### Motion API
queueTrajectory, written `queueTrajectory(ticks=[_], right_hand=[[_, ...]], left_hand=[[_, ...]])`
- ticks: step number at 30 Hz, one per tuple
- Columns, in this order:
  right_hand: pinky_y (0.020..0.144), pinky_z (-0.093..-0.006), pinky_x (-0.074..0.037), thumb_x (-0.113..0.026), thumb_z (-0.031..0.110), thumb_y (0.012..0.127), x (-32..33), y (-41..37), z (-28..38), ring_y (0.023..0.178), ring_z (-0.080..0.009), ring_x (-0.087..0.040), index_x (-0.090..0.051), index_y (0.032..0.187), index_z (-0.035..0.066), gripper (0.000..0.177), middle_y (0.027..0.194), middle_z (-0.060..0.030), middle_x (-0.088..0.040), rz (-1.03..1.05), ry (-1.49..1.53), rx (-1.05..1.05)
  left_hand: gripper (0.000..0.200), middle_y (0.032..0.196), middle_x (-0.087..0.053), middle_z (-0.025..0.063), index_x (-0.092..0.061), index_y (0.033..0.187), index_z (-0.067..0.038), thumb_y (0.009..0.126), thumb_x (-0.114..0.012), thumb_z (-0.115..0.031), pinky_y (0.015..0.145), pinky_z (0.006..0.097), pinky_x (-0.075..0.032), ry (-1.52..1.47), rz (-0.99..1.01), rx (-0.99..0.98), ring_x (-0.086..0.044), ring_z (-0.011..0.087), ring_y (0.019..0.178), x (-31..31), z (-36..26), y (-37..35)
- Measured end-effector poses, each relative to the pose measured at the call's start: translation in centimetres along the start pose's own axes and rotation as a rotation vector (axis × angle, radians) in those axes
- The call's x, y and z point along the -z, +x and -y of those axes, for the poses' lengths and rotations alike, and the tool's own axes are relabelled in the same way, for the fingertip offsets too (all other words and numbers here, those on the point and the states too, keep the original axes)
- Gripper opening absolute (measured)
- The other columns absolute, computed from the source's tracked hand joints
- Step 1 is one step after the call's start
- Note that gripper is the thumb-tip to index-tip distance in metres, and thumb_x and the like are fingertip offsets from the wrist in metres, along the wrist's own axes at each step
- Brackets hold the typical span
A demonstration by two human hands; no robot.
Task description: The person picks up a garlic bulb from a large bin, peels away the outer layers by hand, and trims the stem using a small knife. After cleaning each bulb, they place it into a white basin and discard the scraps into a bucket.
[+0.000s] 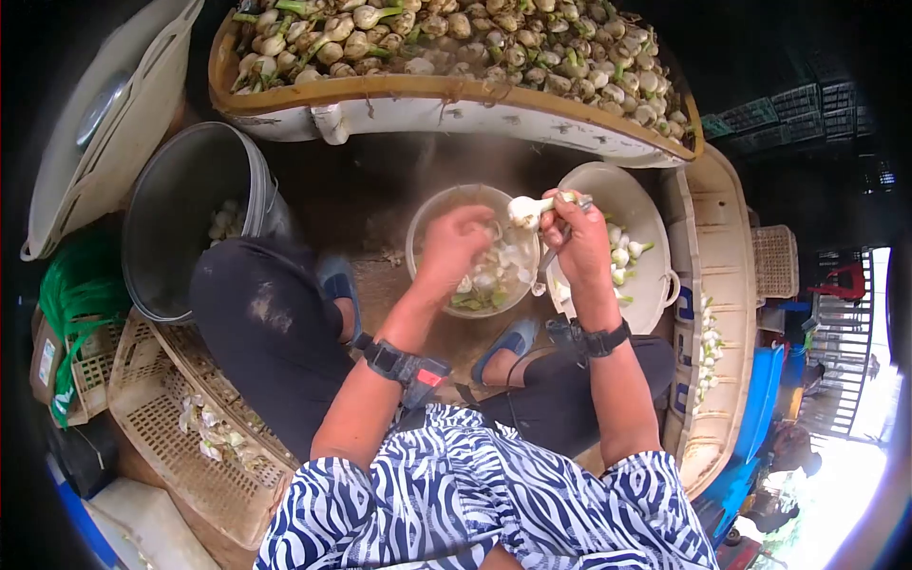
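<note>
**Head view.** We see a seated person at work over a clear bowl [446, 193] on the ground between the feet. The right hand [575, 242] has its grip closed on a pale bulb [525, 211], held above the gap between the bowl and a white basin [617, 195]. A thin grey blade-like piece shows beside the fingers. The left hand [456, 242] hangs curled over the bowl just beside the bulb, and we cannot tell whether its grip holds anything.

We judge the work to be well short of its end. A long tray [475, 114] across the top still carries a deep pile of untrimmed bulbs [475, 43], while the basin holds only a handful of clean white ones [622, 256] with green stems. The bowl contains loose skins and green scraps [484, 285]. A grey bucket [171, 190] at the person's left shows a few bulbs [225, 220] at its bottom. A slatted basket [161, 418] near the left knee holds more scraps [218, 432]. A side tray [722, 247] on the right carries a short row of bulbs [708, 351].
</note>
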State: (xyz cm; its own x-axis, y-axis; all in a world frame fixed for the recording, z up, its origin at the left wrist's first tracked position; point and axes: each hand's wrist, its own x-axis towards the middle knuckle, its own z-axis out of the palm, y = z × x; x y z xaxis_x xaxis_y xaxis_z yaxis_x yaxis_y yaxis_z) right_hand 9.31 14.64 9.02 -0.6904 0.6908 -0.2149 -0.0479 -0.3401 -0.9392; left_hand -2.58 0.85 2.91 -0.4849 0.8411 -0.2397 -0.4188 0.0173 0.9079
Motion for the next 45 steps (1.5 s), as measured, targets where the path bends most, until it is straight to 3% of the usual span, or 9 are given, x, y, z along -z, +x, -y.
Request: queueTrajectory(ticks=[6, 14, 18, 22, 26, 30, 36, 39, 45], right_hand=[[0.045, -0.0183, -0.033, -0.058, 0.016, 0.089, -1.7, -0.4, -1.2, 0.050, -0.0054, -0.045, -0.060, 0.094, 0.002, 0.015, 0.068, -0.0040, -0.061, -0.026, -0.097, 0.077], [0.045, -0.0190, -0.033, -0.055, 0.013, 0.090, 0.6, -0.3, -1.0, 0.051, -0.0084, -0.046, -0.058, 0.096, 0.003, 0.012, 0.067, -0.0046, -0.059, -0.049, 0.013, 0.001], [0.045, -0.0191, -0.034, -0.054, 0.012, 0.090, -0.4, 0.5, -0.4, 0.051, -0.0089, -0.047, -0.057, 0.097, 0.002, 0.013, 0.068, -0.0060, -0.059, -0.072, 0.015, 0.054], [0.044, -0.0172, -0.036, -0.051, 0.010, 0.089, -10.3, 2.4, 3.3, 0.050, -0.0060, -0.047, -0.056, 0.105, 0.000, 0.019, 0.073, -0.0072, -0.062, 0.043, -0.213, 0.179], [0.045, -0.0180, -0.038, -0.051, 0.010, 0.087, -19.5, 2.5, 5.9, 0.051, -0.0040, -0.048, -0.056, 0.110, 0.001, 0.025, 0.075, -0.0074, -0.066, 0.580, -0.312, 0.167], [0.048, -0.0234, -0.042, -0.057, 0.010, 0.082, -18.1, 6.9, 6.5, 0.053, -0.0083, -0.052, -0.058, 0.106, -0.001, 0.027, 0.074, -0.0075, -0.065, 0.501, -0.371, 0.119], [0.055, -0.0316, -0.049, -0.062, 0.010, 0.077, -7.9, 21.6, 12.5, 0.059, -0.0174, -0.060, -0.065, 0.100, 0.008, 0.024, 0.072, -0.0109, -0.065, 0.294, -1.609, 0.366], [0.070, -0.0443, -0.050, -0.060, 0.009, 0.071, -4.3, 29.6, 9.7, 0.080, -0.0362, -0.063, -0.064, 0.095, 0.007, 0.025, 0.085, -0.0186, -0.064, 0.558, -1.919, 0.546], [0.073, -0.0460, -0.049, -0.062, 0.009, 0.067, -2.7, 35.0, 4.0, 0.089, -0.0375, -0.061, -0.062, 0.099, 0.008, 0.033, 0.090, -0.0162, -0.064, 0.786, -2.035, 0.418]], left_hand=[[0.040, 0.087, -0.059, 0.0026, -0.050, 0.121, -0.002, 0.082, -0.059, -0.010, 0.044, 0.0163, -0.037, -0.438, 0.227, 0.015, -0.052, 0.0044, 0.056, -1.7, -0.5, -0.5], [0.023, 0.072, -0.057, -0.0004, -0.059, 0.109, -0.001, 0.088, -0.052, -0.009, 0.049, 0.0194, -0.041, -0.659, -0.225, -0.092, -0.051, 0.0056, 0.058, 3.1, -0.2, 1.8], [0.027, 0.079, -0.063, 0.0078, -0.062, 0.106, -0.001, 0.088, -0.055, -0.021, 0.060, 0.0283, -0.048, -0.108, -0.094, 0.045, -0.059, 0.0153, 0.066, 0.8, 0.3, 0.9], [0.051, 0.097, -0.063, 0.0262, -0.053, 0.116, 0.006, 0.083, -0.058, -0.033, 0.074, 0.0456, -0.048, 0.749, 0.047, -0.225, -0.062, 0.0397, 0.082, -0.3, 6.7, 2.3], [0.057, 0.089, -0.061, 0.0269, -0.045, 0.123, 0.005, 0.074, -0.064, -0.018, 0.077, 0.0469, -0.046, 0.397, 0.024, -0.367, -0.059, 0.0418, 0.091, 0.5, 9.3, 1.2], [0.035, 0.093, -0.061, 0.0257, -0.059, 0.104, 0.000, 0.077, -0.060, -0.022, 0.078, 0.0463, -0.046, 0.660, 0.035, -0.129, -0.058, 0.0423, 0.093, 1.3, 3.2, 0.7], [0.036, 0.098, -0.063, 0.0235, -0.062, 0.106, -0.002, 0.080, -0.058, -0.026, 0.082, 0.0446, -0.047, 0.716, 0.058, -0.038, -0.060, 0.0399, 0.094, 0.3, 4.2, 1.7], [0.039, 0.101, -0.062, 0.0243, -0.060, 0.112, 0.000, 0.079, -0.058, -0.021, 0.082, 0.0401, -0.047, 0.620, 0.132, -0.028, -0.061, 0.0365, 0.094, -0.4, 3.0, 2.9], [0.035, 0.094, -0.064, 0.0230, -0.061, 0.109, -0.001, 0.079, -0.060, -0.020, 0.080, 0.0432, -0.048, 0.515, 0.034, -0.026, -0.061, 0.0384, 0.090, 0.0, 3.7, 4.5]])
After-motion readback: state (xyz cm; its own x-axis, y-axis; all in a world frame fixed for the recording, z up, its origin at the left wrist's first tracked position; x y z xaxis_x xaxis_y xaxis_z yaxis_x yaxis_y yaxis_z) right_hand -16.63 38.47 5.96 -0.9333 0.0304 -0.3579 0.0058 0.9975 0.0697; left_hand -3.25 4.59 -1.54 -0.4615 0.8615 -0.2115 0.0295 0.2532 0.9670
